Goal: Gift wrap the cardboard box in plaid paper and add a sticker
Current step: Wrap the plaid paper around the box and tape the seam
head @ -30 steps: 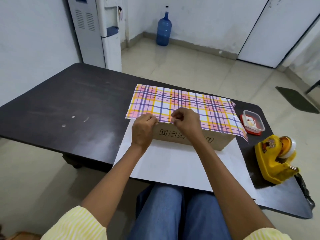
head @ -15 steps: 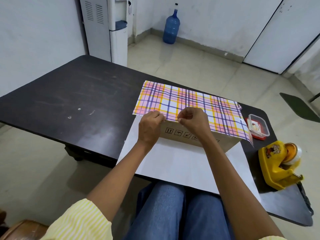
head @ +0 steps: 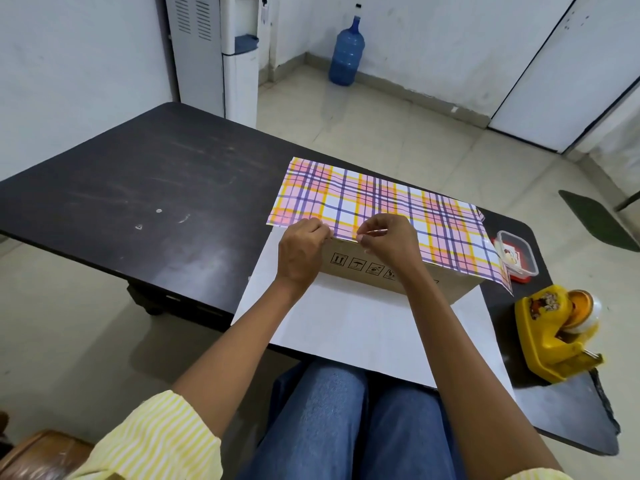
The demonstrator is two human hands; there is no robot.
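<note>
A brown cardboard box [head: 363, 268] with printed handling symbols lies on a sheet of plaid paper [head: 381, 206], pink, yellow and purple. The far half of the sheet is folded over the box top; its white underside [head: 363, 327] spreads toward me and hangs past the table edge. My left hand [head: 300, 252] pinches the plaid edge at the box's near top edge. My right hand [head: 388, 239] pinches the same edge a little to the right, with a thin strip, perhaps tape, at its fingertips.
A yellow tape dispenser [head: 557, 332] stands at the right on the dark table [head: 156, 202]. A small clear container with a red base [head: 516, 251] sits behind it, partly under the paper's corner. A water cooler [head: 221, 53] and blue bottle [head: 346, 51] stand beyond.
The hands stay on the plaid edge at the box top, their fingers shifting slightly along it. The camera has tipped and moved a little; box and paper lie as before.
</note>
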